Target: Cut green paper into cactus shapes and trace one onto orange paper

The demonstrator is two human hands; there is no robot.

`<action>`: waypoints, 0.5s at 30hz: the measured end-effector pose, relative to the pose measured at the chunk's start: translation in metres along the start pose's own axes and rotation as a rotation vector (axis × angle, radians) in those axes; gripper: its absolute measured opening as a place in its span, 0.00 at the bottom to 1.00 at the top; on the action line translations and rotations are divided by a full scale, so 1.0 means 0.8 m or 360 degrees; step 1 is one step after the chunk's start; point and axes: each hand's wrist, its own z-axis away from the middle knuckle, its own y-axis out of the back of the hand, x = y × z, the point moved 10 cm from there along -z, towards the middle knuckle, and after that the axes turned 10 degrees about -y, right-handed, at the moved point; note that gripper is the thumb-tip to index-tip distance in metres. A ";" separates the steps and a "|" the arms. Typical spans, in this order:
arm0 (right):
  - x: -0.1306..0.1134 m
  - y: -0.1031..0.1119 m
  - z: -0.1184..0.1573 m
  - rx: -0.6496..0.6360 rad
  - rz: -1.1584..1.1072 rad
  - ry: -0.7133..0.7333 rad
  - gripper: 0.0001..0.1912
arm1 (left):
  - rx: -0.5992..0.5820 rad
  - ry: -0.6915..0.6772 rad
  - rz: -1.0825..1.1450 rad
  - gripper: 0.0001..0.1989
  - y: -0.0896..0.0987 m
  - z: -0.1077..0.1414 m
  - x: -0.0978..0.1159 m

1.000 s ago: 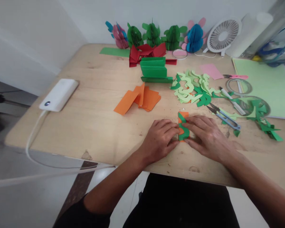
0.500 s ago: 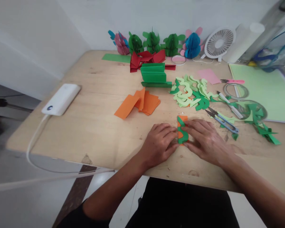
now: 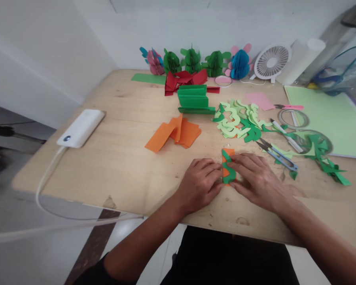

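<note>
A small folded piece of orange paper (image 3: 228,151) lies on the table with a wavy dark green paper cutout (image 3: 231,174) on top of it. At its left edge, my left hand (image 3: 199,182) has its fingers bent and held together, tips against the paper. From the other side my right hand (image 3: 256,178) closes on the cutout, fingertips over its right edge and thumb at the lower corner. Beyond my hands are loose orange sheets (image 3: 188,132), a pile of light green wavy cutouts (image 3: 231,118) and folded green paper (image 3: 192,101).
Thread snips (image 3: 280,155), a white pen (image 3: 287,136), tape rolls (image 3: 293,118) and green scraps (image 3: 334,170) lie to the right. Paper honeycomb figures (image 3: 192,61) and a white fan (image 3: 273,61) line the wall. A white power bank (image 3: 80,127) with a cable sits left.
The whole view has shifted slightly, so the table sits a little lower in the picture. Both hands keep nearly the same place at the orange paper and green cutout.
</note>
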 end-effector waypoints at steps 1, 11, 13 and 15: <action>0.000 0.000 0.000 -0.0003 0.0000 0.0003 0.20 | 0.0002 -0.0005 -0.0001 0.10 0.000 0.000 0.000; 0.002 -0.003 0.000 -0.0023 0.0011 -0.0004 0.20 | 0.0023 -0.0030 -0.0011 0.10 0.001 -0.001 0.002; 0.001 -0.002 0.000 -0.0021 0.0006 0.0001 0.20 | 0.0020 -0.0034 -0.0024 0.11 0.001 -0.001 0.002; 0.001 -0.002 0.000 -0.0018 0.0000 0.0002 0.20 | 0.0023 -0.0043 -0.0040 0.11 0.001 -0.002 0.003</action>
